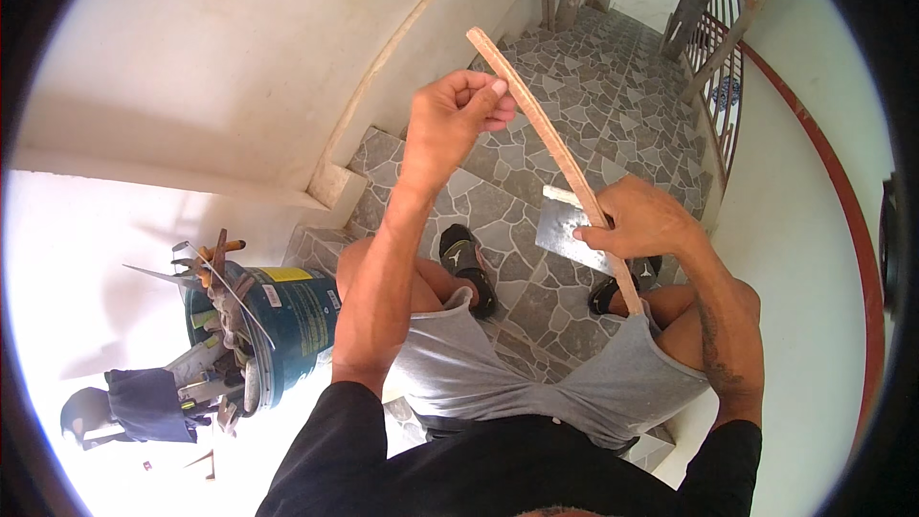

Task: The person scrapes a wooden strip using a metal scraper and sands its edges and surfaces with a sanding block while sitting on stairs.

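Note:
A long, narrow wooden strip (546, 133) slants across the middle, its far end up and to the left, its near end above my lap. My left hand (450, 120) is closed, with thumb and fingertips pinched at the strip's edge near the far end. Lower down, my right hand (646, 215) grips the strip together with a thin, flat metal plate (565, 232), the thumb lying over the plate. Pale paste-like material (563, 195) lines the plate's far edge. My right palm and fingers hide the plate's other side and part of the strip.
At my left stands a dark green bucket (302, 311) crammed with hand tools, a dark cloth (151, 406) beside it. Stone-patterned tiled steps (522, 268) lie under my feet. A wall (239, 48) rises at left; a metal railing (732, 86) stands far right.

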A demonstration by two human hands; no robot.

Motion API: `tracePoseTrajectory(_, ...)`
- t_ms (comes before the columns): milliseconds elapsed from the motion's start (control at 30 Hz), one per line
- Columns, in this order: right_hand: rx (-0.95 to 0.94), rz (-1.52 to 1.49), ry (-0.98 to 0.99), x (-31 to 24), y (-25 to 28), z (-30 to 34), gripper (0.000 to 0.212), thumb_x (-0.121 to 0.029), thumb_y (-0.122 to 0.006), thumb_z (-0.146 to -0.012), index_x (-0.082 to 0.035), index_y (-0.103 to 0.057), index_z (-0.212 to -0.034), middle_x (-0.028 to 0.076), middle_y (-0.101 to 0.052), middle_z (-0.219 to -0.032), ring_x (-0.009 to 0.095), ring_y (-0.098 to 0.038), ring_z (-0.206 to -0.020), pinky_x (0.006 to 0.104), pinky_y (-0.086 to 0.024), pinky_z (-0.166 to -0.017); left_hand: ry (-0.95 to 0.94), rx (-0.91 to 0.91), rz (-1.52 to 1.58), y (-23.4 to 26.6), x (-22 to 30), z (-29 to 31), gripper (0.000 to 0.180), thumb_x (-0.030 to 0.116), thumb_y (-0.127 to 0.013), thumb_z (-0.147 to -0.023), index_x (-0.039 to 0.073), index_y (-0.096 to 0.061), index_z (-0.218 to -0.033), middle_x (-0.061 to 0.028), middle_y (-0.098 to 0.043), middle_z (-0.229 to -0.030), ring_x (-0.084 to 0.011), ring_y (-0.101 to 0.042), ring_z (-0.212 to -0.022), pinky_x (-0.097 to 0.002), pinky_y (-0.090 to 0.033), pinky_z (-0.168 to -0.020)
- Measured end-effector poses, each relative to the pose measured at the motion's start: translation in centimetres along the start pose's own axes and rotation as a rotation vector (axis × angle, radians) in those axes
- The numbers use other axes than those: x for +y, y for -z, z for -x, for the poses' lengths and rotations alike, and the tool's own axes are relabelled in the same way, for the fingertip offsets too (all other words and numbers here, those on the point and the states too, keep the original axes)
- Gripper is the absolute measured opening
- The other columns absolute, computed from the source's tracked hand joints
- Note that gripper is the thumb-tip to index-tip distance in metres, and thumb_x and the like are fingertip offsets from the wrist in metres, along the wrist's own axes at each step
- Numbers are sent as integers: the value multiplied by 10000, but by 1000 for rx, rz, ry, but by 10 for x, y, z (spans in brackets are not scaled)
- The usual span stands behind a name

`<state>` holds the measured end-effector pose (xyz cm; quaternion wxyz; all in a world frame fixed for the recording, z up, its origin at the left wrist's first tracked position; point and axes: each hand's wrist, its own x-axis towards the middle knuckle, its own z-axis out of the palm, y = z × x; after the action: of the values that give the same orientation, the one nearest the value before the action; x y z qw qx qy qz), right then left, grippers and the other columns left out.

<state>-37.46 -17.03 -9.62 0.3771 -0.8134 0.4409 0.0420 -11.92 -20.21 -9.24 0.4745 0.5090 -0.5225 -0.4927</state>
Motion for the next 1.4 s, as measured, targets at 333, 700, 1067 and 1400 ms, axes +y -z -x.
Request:
tracePoseTrajectory(333,-169,-212,113,4,-1,2,456,-433,-728,-850,-17,-656,-677,40,-544,-527,135,-496,-483,345,-374,-458,-88,-14,-11,-2,0,0,158,126,-561,-1007,-20,-611,-1038,-100,-701,-913,-165,-698,-801,-287,-574,-725)
tracePoseTrajectory(700,-342,-423,290,7,4,5,499,-465,-709,-880,-26,-605,-666,-16,-476,-557,115,-446,-529,336,-342,-491,-166,34,123,3,6,1,103,1,-489,-935,17,-572,-875,-115,-666,-887,-197,-674,-801,-358,-588,-781)
tracePoseTrajectory(1067,-426,-715,363,6,13,12,448,-371,-676,-917,-82,-513,-617,-47,-441,-566,83,-411,-536,304,-317,-498,-96,38,456,11,9,-1,137,106,-482,-976,35,-568,-896,-153,-690,-890,-238,-710,-755,-331,-598,-720)
tracePoseTrajectory(1400,-439,-774,354,9,9,11,415,-341,-668,-924,-103,-507,-624,-60,-437,-582,74,-409,-551,291,-316,-509,47,-35,362,1,11,0,312,254,-601,-1001,-15,-584,-1157,-142,-704,-969,-181,-711,-824,-289,-605,-735)
